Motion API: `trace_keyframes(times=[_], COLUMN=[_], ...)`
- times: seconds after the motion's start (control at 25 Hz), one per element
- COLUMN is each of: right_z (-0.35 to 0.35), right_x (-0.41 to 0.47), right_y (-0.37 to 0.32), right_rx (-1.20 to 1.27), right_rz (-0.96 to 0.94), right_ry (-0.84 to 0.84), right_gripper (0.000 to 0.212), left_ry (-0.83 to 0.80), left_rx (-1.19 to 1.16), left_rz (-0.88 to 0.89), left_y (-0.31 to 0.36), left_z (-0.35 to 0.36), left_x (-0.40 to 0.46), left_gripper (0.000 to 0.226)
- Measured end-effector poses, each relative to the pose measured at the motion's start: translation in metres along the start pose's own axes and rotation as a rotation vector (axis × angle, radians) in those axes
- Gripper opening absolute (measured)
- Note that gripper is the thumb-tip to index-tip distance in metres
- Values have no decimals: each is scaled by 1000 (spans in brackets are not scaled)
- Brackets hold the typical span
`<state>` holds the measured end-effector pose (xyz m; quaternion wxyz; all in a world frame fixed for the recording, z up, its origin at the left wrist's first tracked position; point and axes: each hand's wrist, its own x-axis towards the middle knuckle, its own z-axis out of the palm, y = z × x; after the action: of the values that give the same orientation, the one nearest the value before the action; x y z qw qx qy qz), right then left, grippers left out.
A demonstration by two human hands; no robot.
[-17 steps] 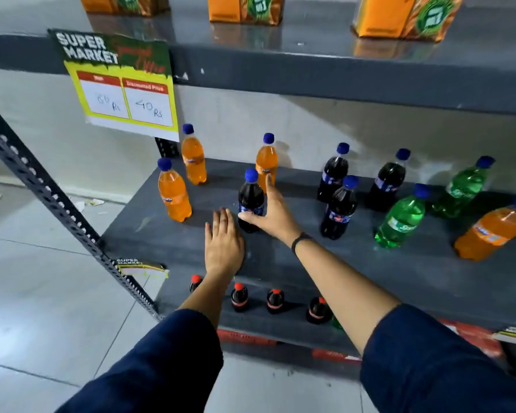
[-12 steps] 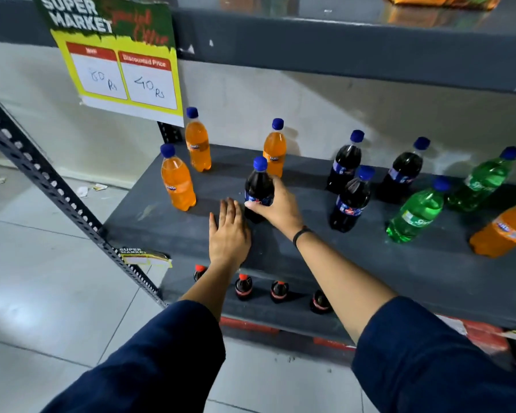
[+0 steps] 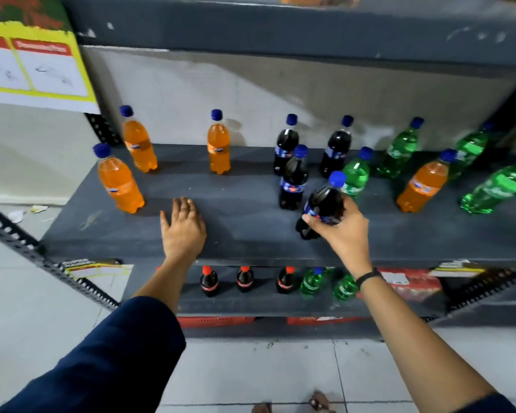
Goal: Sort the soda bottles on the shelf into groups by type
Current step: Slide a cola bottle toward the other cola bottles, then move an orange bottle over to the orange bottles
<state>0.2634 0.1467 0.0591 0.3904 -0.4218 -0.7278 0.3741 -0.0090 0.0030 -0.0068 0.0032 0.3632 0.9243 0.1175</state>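
My right hand (image 3: 344,231) grips a dark cola bottle (image 3: 322,204) with a blue cap, tilted, its base near the grey shelf (image 3: 245,222). It is just in front of three other dark cola bottles (image 3: 292,181). My left hand (image 3: 183,231) rests flat and empty on the shelf. Three orange soda bottles (image 3: 119,183) stand at the left, and a fourth orange bottle (image 3: 423,184) stands at the right among several green soda bottles (image 3: 399,150).
A lower shelf (image 3: 161,296) carries red-capped cola bottles (image 3: 245,278) and green bottles (image 3: 312,281). A price sign (image 3: 33,64) hangs at the upper left beside a slotted metal upright (image 3: 18,239). The upper shelf's edge (image 3: 280,28) overhangs. Tiled floor lies below.
My right hand has taken the dark cola bottle from the shelf's middle and carried it right, next to the other cola bottles. My left hand stays flat. The camera has moved closer.
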Motion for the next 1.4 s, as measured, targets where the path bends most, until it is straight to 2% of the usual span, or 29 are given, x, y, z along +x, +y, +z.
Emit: trace_keyframes(times=[0.12, 0.4, 0.52, 0.6, 0.72, 0.8, 0.92, 1.0, 1.08, 1.2, 1.4], right_z=[-33, -27, -32, -41, -65, -83, -105, -112, -116, -119, -116], right_x=[15, 40, 34, 23, 19, 37, 83, 105, 119, 123, 82], right_y=[13, 30, 40, 55, 87, 102, 119, 129, 137, 146, 135], right_rx=[-68, -116, -25, 88, 75, 49, 51, 40, 18, -17, -19], right_rz=[34, -3, -37, -34, -91, -32, 81, 143, 174, 195, 172], right_ry=[79, -15, -73, 7, 374, 531, 476, 363, 290, 295, 340], right_gripper=[58, 65, 71, 72, 59, 70, 100, 104, 91, 60, 53], left_ry=[-14, -47, -22, -20, -30, -15, 19, 34, 43, 46, 36], left_rx=[-4, 34, 28, 27, 32, 35, 24, 23, 14, 14, 13], left_rz=[7, -12, -13, -7, -14, -14, 2, 6, 5, 6, -4], left_y=[1, 3, 3, 2, 2, 0, -2, -4, -6, -4, -2], left_z=[1, -1, 1, 0, 1, 2, 6, 9, 9, 8, 3], left_x=[1, 2, 1, 1, 1, 2, 4, 5, 5, 4, 0], left_gripper=[54, 54, 54, 53, 53, 53, 53, 53, 52, 52, 52])
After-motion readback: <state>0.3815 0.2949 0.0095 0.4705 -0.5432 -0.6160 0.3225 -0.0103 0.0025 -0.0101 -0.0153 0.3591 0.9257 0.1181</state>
